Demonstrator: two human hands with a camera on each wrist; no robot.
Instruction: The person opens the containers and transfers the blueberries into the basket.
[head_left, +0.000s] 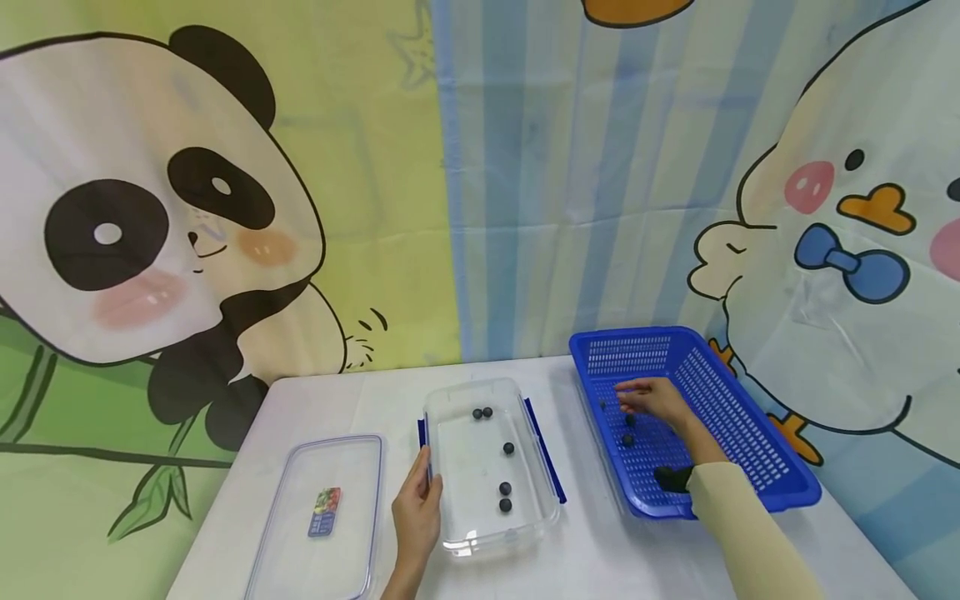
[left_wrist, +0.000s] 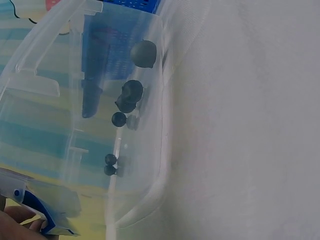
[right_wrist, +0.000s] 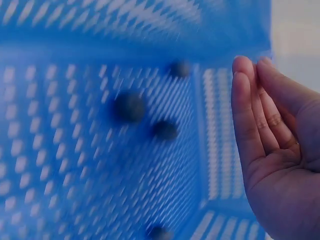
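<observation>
A clear plastic box [head_left: 472,467] with blue side latches holds several dark, blueberry-like balls [head_left: 508,448]. My left hand [head_left: 417,504] grips its left side at the latch, thumb at the wall. In the left wrist view, fingers [left_wrist: 17,227] curl beside the blue latch [left_wrist: 37,207]. My right hand [head_left: 656,400] is inside the blue basket [head_left: 750,433], above more dark balls [head_left: 627,440]. Seen from the right wrist, thumb and fingers [right_wrist: 242,107] are nearly straight, tips close together, with nothing visible between them. The balls in the basket [right_wrist: 129,106] lie apart from them.
A clear lid [head_left: 288,533] with a small colourful label [head_left: 325,512] lies flat at the left. The white-covered table [head_left: 585,550] meets a cartoon-printed curtain [head_left: 517,208] at the back. A black device [head_left: 672,479] sits at the right wrist.
</observation>
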